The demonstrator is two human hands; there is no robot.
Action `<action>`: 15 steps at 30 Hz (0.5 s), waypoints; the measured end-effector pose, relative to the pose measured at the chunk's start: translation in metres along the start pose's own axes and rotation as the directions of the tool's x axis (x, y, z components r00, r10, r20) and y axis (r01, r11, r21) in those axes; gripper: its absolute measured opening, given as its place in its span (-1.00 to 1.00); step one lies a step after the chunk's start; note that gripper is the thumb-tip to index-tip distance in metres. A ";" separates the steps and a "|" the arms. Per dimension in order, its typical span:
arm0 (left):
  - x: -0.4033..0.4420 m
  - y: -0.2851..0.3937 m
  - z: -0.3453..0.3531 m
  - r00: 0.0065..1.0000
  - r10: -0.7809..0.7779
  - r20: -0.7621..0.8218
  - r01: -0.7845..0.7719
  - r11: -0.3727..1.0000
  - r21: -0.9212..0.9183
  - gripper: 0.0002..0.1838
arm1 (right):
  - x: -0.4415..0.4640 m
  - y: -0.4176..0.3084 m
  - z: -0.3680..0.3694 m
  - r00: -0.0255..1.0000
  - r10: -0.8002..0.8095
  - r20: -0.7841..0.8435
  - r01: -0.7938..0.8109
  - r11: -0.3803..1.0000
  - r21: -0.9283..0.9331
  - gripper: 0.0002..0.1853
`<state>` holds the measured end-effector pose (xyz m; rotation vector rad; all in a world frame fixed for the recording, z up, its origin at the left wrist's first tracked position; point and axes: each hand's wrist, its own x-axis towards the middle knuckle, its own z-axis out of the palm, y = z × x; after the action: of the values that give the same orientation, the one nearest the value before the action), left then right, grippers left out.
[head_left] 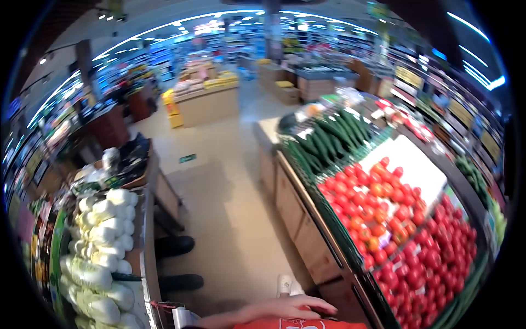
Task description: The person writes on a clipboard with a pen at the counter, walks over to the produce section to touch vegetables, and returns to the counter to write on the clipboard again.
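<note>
At the bottom middle, my left hand (293, 307) lies across red cloth (323, 324) with white print, in front of my body. Its forearm comes in from the lower left, and the fingers stretch to the right, lying flat. No object shows in it, though the fingertips are blurred. I cannot make out my right hand. A white shoe (285, 284) shows on the floor just beyond my left hand. To the right stands a produce stand (323, 247) with red tomatoes (356, 200), and darker red round produce (433, 263) in front of them.
Green cucumbers (331, 137) lie at the stand's far end. On the left, a counter (143, 241) holds pale vegetables (107, 230). Two dark rounded shapes (175, 246) jut from below it. A tiled aisle (230, 197) leads to a display box (211, 104) with yellow packs.
</note>
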<state>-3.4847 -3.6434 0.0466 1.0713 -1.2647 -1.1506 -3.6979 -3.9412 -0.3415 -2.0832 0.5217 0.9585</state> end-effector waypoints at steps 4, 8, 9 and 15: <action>0.068 0.110 -0.066 0.874 0.411 0.258 -0.428 0.904 0.011 -0.49 | 0.088 -0.105 -0.099 1.000 -0.009 0.006 0.010 0.985 -0.172 -0.50; 0.101 0.138 -0.149 0.883 0.364 0.296 -0.430 0.881 0.198 -0.50 | 0.176 -0.234 -0.181 0.990 -0.136 0.022 0.136 0.939 -0.315 -0.54; 0.099 0.144 -0.173 0.880 0.356 0.314 -0.442 0.857 0.265 -0.50 | 0.202 -0.264 -0.195 0.985 -0.172 0.027 0.170 0.922 -0.348 -0.55; 0.068 0.160 -0.310 0.880 0.455 0.139 -0.472 0.800 0.371 -0.56 | 0.326 -0.453 -0.227 0.919 -0.371 0.133 0.385 0.773 -0.505 -0.60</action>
<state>-3.1710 -3.6997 0.2039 0.9425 -1.7277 -0.5524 -3.1050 -3.8532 -0.2829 -2.5183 -0.2171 0.9490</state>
